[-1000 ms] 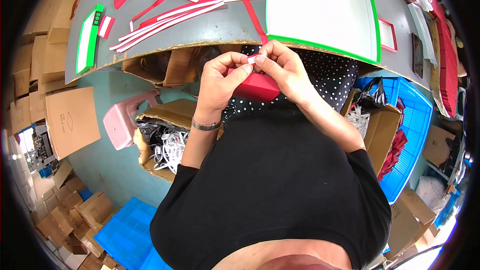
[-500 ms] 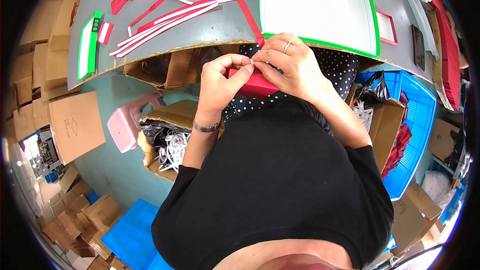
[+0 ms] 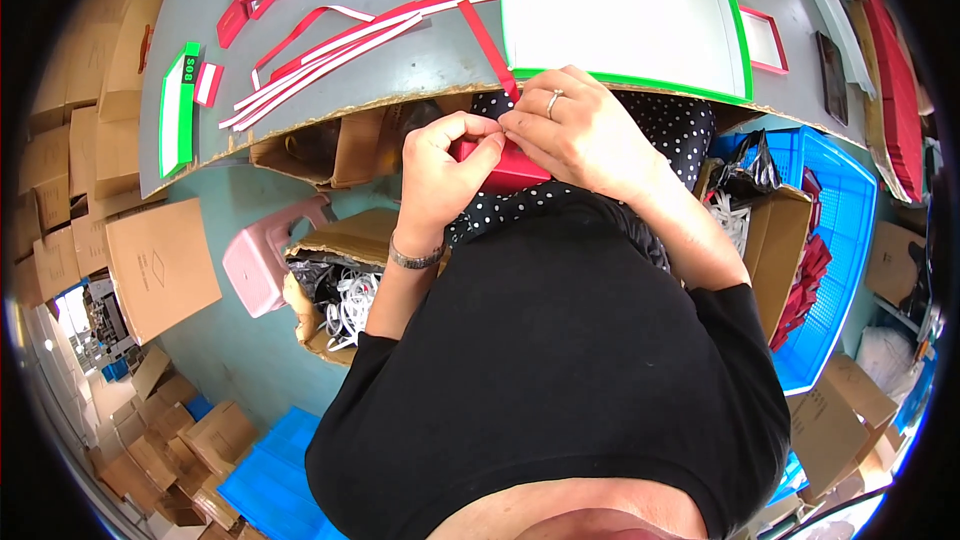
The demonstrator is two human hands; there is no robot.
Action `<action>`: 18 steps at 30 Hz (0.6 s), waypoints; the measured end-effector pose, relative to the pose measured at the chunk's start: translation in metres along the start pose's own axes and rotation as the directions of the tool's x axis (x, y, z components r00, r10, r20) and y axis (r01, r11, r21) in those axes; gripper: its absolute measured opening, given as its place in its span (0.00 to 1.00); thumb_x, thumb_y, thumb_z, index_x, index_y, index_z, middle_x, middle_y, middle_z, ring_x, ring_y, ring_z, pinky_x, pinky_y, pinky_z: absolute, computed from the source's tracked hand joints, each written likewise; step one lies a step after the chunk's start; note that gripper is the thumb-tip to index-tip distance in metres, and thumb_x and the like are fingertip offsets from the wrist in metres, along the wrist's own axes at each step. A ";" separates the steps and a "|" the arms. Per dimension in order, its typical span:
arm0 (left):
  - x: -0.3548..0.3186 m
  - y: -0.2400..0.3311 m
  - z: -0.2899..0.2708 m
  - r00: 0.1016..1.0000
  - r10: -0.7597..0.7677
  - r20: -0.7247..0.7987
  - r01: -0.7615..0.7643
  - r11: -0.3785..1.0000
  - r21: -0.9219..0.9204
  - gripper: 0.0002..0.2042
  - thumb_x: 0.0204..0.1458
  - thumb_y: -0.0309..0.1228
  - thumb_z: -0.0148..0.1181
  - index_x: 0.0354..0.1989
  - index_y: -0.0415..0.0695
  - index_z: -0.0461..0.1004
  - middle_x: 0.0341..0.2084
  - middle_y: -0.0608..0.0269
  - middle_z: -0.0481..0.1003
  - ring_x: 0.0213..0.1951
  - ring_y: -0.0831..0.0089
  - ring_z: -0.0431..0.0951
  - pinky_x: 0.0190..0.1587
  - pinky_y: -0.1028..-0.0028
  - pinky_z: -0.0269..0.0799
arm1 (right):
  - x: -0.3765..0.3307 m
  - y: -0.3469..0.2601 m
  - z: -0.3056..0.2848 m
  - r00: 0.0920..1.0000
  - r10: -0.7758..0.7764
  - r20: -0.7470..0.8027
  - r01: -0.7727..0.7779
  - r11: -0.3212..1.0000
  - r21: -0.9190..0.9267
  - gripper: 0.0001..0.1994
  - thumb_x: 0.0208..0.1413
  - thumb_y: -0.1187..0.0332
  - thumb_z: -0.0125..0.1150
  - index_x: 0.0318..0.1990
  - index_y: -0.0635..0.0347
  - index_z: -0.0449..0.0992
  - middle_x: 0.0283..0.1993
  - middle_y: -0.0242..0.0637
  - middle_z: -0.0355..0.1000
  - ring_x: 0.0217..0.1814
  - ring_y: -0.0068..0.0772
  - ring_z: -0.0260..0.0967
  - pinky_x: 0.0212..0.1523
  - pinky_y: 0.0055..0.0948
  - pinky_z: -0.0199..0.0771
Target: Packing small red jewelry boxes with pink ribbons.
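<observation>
Both hands are pinching a small red box (image 3: 497, 166): left hand (image 3: 447, 172) steadying it, right hand (image 3: 580, 132) pressing its edge below the grey table (image 3: 430, 60).

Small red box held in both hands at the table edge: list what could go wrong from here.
1. The small red box sits pinched between the left hand and right hand over the lap, off the grey table; a slip might drop it toward the open cardboard carton of white scraps.
2. The loose red paper strip overhangs the table edge beside the right hand, so a wrist could drag it off.
</observation>
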State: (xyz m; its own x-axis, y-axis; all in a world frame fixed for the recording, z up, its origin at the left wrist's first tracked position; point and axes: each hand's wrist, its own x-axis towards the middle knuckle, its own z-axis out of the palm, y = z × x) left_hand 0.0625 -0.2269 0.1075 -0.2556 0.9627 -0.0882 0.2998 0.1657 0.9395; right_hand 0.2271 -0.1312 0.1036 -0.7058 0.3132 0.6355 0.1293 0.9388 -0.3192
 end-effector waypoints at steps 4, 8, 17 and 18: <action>0.005 0.001 0.003 0.972 0.232 0.044 -0.236 0.951 0.199 0.03 0.44 0.21 0.60 0.28 0.35 0.76 0.23 0.56 0.76 0.24 0.71 0.76 0.31 0.77 0.70 | -0.002 0.005 -0.004 0.994 -0.016 0.105 0.011 0.999 0.045 0.08 0.36 0.68 0.61 0.27 0.60 0.74 0.26 0.35 0.70 0.35 0.39 0.71 0.37 0.36 0.72; 0.007 0.004 0.017 0.972 0.235 0.027 -0.235 0.946 0.225 0.02 0.46 0.20 0.60 0.27 0.34 0.75 0.19 0.63 0.72 0.21 0.81 0.68 0.26 0.80 0.65 | -0.013 0.007 0.001 0.995 0.056 -0.087 -0.049 0.996 0.080 0.08 0.33 0.69 0.61 0.17 0.58 0.67 0.20 0.36 0.66 0.27 0.40 0.68 0.32 0.37 0.71; 0.026 0.010 0.047 0.952 0.150 0.266 -0.090 0.971 -0.223 0.02 0.51 0.21 0.57 0.32 0.38 0.72 0.27 0.72 0.71 0.30 0.85 0.66 0.34 0.83 0.62 | -0.086 0.024 -0.018 0.561 0.808 0.182 0.016 -0.231 0.973 0.04 0.57 0.71 0.50 0.35 0.59 0.71 0.35 0.40 0.75 0.25 0.25 0.67 0.21 0.21 0.64; 0.029 0.017 0.054 0.938 0.166 0.305 -0.075 0.954 -0.290 0.02 0.51 0.21 0.57 0.32 0.38 0.72 0.28 0.71 0.71 0.30 0.85 0.66 0.34 0.82 0.62 | -0.100 0.024 -0.039 0.543 0.804 0.242 0.170 -0.387 0.907 0.05 0.58 0.70 0.48 0.35 0.59 0.70 0.35 0.42 0.74 0.25 0.26 0.68 0.20 0.19 0.63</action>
State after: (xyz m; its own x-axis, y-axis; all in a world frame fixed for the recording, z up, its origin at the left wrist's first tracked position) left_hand 0.1099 -0.1849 0.1028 0.0903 0.9955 -0.0274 0.0388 0.0239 0.9990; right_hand 0.3275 -0.1347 0.0598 -0.4472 0.8907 -0.0817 -0.8011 -0.4395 -0.4063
